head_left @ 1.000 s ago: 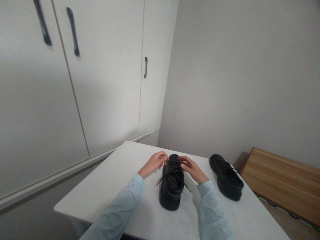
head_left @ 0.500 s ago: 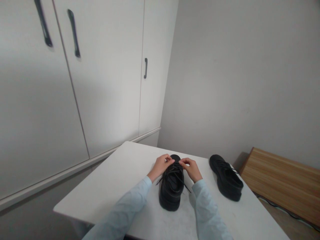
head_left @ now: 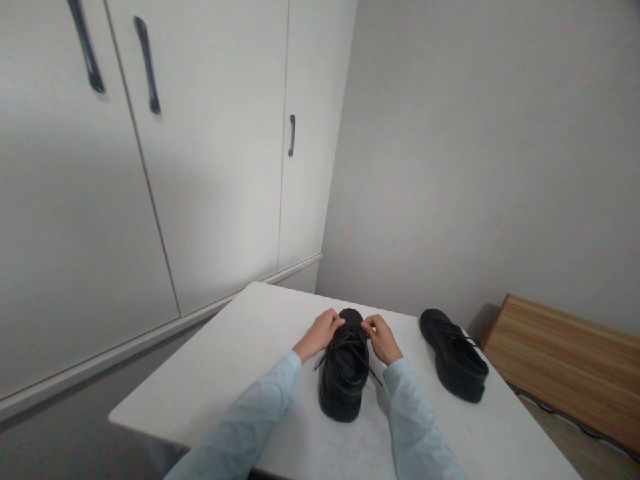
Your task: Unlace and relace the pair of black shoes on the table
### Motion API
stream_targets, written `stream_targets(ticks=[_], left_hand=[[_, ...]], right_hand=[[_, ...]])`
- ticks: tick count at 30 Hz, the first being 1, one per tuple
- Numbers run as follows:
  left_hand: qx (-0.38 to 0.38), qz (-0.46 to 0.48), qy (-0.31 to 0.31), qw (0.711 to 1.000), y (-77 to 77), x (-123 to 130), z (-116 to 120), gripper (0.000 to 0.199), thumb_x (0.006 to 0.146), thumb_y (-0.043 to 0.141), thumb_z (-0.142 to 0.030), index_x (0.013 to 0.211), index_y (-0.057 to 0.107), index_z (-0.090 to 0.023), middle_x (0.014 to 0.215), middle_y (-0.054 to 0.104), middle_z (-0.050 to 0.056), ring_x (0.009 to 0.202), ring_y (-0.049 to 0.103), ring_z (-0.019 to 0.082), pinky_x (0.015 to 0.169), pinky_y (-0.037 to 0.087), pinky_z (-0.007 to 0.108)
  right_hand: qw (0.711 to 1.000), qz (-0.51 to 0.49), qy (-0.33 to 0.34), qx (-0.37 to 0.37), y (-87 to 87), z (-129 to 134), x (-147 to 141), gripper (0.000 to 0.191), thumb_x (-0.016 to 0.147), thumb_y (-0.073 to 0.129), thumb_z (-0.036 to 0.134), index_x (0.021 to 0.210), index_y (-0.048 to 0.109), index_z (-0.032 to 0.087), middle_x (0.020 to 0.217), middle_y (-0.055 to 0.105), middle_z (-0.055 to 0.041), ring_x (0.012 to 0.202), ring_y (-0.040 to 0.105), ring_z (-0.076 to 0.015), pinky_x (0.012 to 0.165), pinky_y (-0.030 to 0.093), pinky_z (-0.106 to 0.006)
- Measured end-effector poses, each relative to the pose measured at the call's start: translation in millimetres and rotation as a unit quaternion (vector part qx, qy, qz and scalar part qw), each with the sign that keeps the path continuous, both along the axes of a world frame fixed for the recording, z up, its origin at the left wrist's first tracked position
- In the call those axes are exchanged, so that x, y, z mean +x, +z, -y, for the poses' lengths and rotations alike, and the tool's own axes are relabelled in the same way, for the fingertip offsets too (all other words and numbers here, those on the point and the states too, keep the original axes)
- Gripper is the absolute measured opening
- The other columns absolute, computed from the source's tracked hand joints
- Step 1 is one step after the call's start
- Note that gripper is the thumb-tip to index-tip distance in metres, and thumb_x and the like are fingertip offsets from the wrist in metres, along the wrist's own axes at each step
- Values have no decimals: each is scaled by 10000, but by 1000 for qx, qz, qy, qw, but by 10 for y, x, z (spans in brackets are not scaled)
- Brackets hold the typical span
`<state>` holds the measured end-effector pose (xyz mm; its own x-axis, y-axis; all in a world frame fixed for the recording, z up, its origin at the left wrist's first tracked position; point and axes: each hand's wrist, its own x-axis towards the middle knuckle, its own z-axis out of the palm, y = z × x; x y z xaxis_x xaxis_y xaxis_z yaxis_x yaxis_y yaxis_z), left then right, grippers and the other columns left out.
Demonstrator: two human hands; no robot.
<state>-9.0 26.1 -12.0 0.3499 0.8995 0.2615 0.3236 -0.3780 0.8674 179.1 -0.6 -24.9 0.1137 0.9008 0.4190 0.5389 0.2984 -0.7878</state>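
Note:
A black lace-up shoe (head_left: 341, 393) stands on the white table with its heel toward me and its toe pointing away. My left hand (head_left: 323, 333) is closed in a pinch at the left side of the lacing, close to the toe. On the opposite side my right hand (head_left: 383, 340) pinches at the lacing too. The black shoelace (head_left: 353, 341) crosses the shoe's front between them, and its loose ends hang down on both sides. Fingertips hide the exact bit of lace gripped.
A second black shoe (head_left: 457, 360) rests on the table (head_left: 225, 373) to the right, near its edge. White cabinet doors (head_left: 215, 167) with dark handles rise at the left. Beyond the table's right edge is a wood-grain board (head_left: 565, 360) with cables below it.
My hands have drawn slightly apart, each fingertip pinch shifting outward from the middle of the lacing. Both shoes stay in place.

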Motion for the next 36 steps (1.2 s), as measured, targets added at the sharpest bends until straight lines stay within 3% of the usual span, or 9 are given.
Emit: stream_targets(ticks=[14, 25, 31, 36], left_hand=[[13, -22, 15, 1000, -114, -35, -51, 201, 839, 455, -329, 679, 450, -208, 571, 505, -19, 608, 489, 179, 634, 342, 275], [47, -96, 9, 994, -58, -61, -28, 190, 842, 457, -315, 714, 493, -180, 725, 553, 12, 720, 500, 167, 671, 357, 262], [79, -29, 8, 996, -79, -60, -45, 117, 811, 518, -269, 761, 543, -166, 718, 555, -2, 711, 511, 146, 662, 378, 239], [142, 12, -4, 990, 38, -70, 22, 101, 804, 538, -241, 813, 610, -170, 782, 562, 12, 726, 509, 135, 675, 392, 228]], right_hand=[[999, 29, -29, -11, -42, 7, 45, 278, 735, 523, 479, 599, 467, 244, 710, 522, -49, 700, 520, -232, 672, 465, -398], [998, 23, -46, -37, -7, 25, 76, 289, 664, 615, 451, 543, 538, 200, 604, 572, -33, 626, 561, -197, 612, 469, -332], [998, -7, -51, -44, 42, 40, 49, 242, 626, 647, 405, 616, 594, 169, 609, 623, -32, 581, 572, -173, 568, 458, -296], [999, -12, -31, -10, 168, 100, -30, 217, 651, 619, 374, 654, 642, 159, 685, 662, -58, 647, 585, -177, 613, 448, -292]])
